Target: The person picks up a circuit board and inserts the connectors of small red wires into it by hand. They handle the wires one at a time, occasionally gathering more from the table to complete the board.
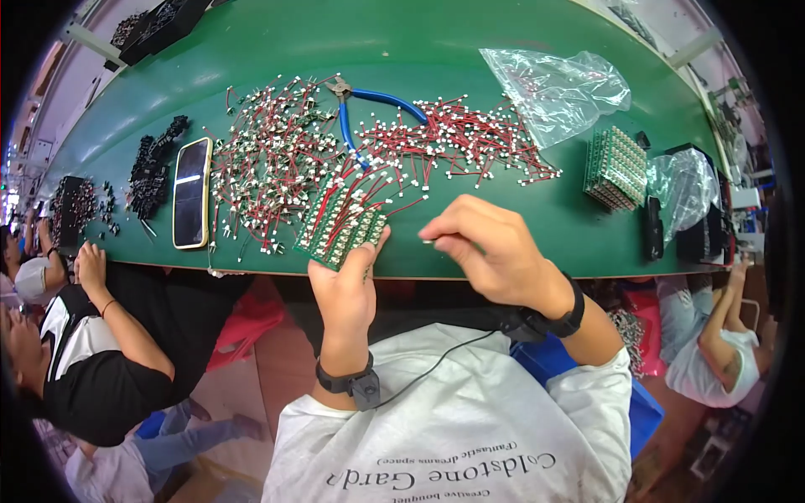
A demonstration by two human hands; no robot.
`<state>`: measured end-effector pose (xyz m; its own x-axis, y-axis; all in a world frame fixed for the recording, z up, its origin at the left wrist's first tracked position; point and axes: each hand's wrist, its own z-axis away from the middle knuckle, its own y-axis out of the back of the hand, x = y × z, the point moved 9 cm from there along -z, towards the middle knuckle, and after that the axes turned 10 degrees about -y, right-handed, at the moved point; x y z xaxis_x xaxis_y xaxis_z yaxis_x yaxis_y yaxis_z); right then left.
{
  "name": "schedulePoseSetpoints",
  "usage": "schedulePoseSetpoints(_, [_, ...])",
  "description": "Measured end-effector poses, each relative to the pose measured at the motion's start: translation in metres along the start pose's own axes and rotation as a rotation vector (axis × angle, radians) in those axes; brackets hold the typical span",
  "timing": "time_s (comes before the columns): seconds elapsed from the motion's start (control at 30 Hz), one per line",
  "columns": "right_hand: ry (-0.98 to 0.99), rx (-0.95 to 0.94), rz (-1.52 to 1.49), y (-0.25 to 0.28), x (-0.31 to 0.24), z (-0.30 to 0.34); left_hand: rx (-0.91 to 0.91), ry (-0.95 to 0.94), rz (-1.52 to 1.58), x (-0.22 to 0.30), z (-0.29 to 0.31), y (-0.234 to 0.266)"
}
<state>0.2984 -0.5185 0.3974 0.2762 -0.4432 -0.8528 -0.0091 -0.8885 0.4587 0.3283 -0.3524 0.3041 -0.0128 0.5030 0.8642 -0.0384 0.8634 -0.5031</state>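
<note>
My left hand (345, 293) grips a green circuit board panel (356, 239) by its near edge, thumb on top. Red wires with white connectors stand up from the panel's rows. To the right of it, apart from the panel, my right hand (499, 251) is closed in a pinch. A small white piece, which looks like a wire connector (430, 241), shows at its fingertips; the rest is hidden by the fingers. Beyond both hands lie a heap of red wires with white connectors (470, 138) and a heap of small wired boards (272, 159).
Blue-handled pliers (381, 95) lie between the heaps. A phone (192, 193) and black parts (153, 172) are on the left. On the right are a plastic bag (562, 92), stacked circuit boards (616, 170) and a black box (700, 239). A co-worker (109, 335) sits close at left.
</note>
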Motion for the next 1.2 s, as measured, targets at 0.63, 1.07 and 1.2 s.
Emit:
schedulePoseSetpoints(0.63, [-0.019,0.144,-0.002,-0.042,0.002,-0.024,-0.161,-0.179,-0.076,0.005,0.015,-0.018])
schedulePoseSetpoints(1.07, [0.072,0.075,0.258,-0.043,-0.012,-0.018,-0.193,-0.233,-0.303,0.012,0.02,-0.025])
schedulePoseSetpoints(1.2, [0.09,0.124,0.293,-0.045,-0.003,-0.012,-0.22,-0.244,-0.344,0.009,0.025,-0.016])
